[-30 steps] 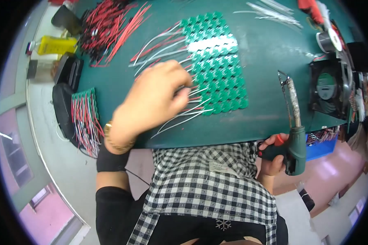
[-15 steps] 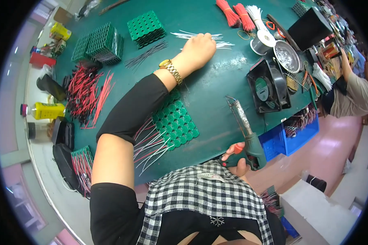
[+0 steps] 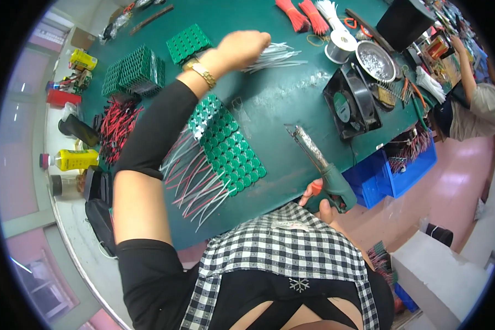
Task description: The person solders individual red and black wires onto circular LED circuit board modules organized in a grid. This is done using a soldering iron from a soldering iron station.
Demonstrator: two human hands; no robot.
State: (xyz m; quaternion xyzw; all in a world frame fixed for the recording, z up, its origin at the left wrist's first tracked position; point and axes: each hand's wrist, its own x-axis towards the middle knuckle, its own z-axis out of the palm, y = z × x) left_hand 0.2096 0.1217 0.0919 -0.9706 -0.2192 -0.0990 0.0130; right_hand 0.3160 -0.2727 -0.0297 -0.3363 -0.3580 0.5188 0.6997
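Note:
My left hand (image 3: 242, 48), with a gold watch (image 3: 202, 73) on its wrist, is closed at the left side of a pile of loose white wires (image 3: 280, 56). Whatever its curled fingers hold is hidden. My right hand (image 3: 320, 202) grips a green soldering gun (image 3: 335, 187) by its handle at the table's near edge; the metal barrel points up and left. Below my left forearm lies a panel of round green circuit boards (image 3: 237, 159), with red and white wires (image 3: 195, 190) fanning out from its left side.
Stacked green panels (image 3: 132, 71), another green panel (image 3: 188, 43) and red-black wires (image 3: 118, 129) lie left. To the right stand a black fan (image 3: 349, 104), a solder spool (image 3: 340, 47), a metal bowl (image 3: 375, 60) and blue bins (image 3: 396, 170). A co-worker's arm (image 3: 465, 69) shows far right.
My left hand has drawn back leftward from over the white wires, uncovering more of them. The head view has shifted slightly. My right hand keeps hold of the soldering gun.

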